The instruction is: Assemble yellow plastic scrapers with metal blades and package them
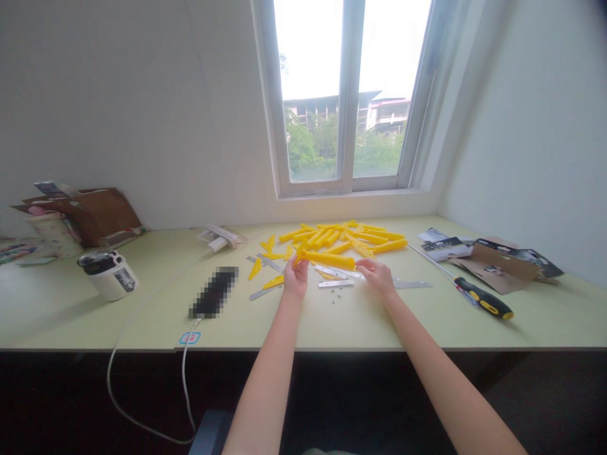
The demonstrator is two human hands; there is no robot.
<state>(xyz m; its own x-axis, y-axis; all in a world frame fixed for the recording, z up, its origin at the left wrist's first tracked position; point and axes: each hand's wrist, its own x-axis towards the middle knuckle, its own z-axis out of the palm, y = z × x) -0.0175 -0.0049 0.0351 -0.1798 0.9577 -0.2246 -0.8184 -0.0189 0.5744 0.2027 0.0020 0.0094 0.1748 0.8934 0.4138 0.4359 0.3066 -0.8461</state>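
Note:
My left hand point(296, 276) is closed around the left end of a yellow plastic handle point(331, 260), which it holds nearly level above the table. At the handle's right end, the fingers of my right hand point(378, 275) are pinched together; what they grip, if anything, is too small to make out. Behind both hands lies a pile of similar yellow handles point(325, 237). Flat pointed yellow pieces point(255, 270) are scattered to the left. Metal strips point(336, 284) lie below the held handle, with several tiny metal parts point(333, 301) in front of them.
A screwdriver point(484, 299) with a black and yellow grip lies right, before opened cardboard packaging point(497, 265). On the left are a pixelated dark device point(214, 292) on a white cable, a white lidded cup point(111, 278) and a power strip point(218, 237). The table's front edge point(341, 349) runs below.

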